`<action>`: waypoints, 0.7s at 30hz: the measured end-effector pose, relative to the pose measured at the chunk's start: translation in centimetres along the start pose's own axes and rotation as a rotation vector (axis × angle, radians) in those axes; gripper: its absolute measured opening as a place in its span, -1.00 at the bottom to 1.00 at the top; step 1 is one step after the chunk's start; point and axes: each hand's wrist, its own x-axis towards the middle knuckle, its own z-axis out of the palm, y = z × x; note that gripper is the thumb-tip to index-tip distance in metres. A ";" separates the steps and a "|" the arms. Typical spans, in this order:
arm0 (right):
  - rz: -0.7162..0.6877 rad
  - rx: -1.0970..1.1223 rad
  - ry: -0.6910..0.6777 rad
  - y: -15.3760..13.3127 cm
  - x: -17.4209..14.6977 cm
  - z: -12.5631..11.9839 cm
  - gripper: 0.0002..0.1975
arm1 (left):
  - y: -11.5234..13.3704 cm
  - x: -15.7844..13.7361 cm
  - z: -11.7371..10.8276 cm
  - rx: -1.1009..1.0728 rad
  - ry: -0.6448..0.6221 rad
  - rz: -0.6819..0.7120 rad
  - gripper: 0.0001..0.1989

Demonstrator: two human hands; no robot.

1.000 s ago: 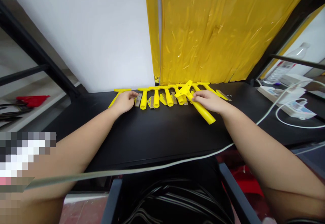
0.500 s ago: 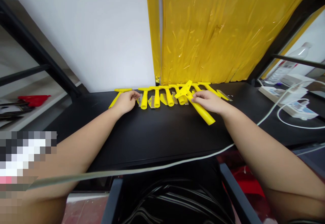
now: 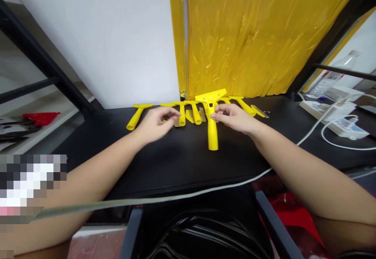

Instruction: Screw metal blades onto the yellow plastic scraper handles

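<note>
right hand (image 3: 235, 119): pinches yellow T-tool (image 3: 213, 132) at neck, likely keeping crosshead unobstructed | left hand (image 3: 155, 125): loosely open, nothing visibly gripped | tool row (image 3: 196, 116): handles toward person, probably for easy grasp

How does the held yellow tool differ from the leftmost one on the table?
The held tool is in the right grip; the leftmost tool lies on the black table. The held tool runs almost straight up the picture; the leftmost tool slants, lower end toward the left. Both are yellow and T-shaped.
</note>
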 end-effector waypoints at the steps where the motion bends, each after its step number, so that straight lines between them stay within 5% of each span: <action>1: 0.007 0.021 -0.017 -0.5 0.1 0.5 -0.54 | 1.2 -0.3 0.9 -0.087 -0.089 -0.017 -0.71; 6: 0.053 0.110 -0.047 -2.5 0.8 3.5 -0.51 | 4.2 -1.6 4.7 -0.386 -0.263 -0.161 -0.55; 11: 0.012 -0.069 0.028 -2.5 1.8 4.8 -0.65 | 2.8 -1.3 4.5 -0.459 -0.204 -0.227 -0.47; 16: -0.153 -0.505 0.063 -2.9 2.4 4.9 -0.88 | 0.4 0.5 -0.4 -0.027 0.054 -0.293 -0.36; 21: -0.323 -0.777 -0.113 -4.2 4.0 6.6 -0.71 | -2.6 1.5 -5.3 0.543 0.159 -0.497 -0.32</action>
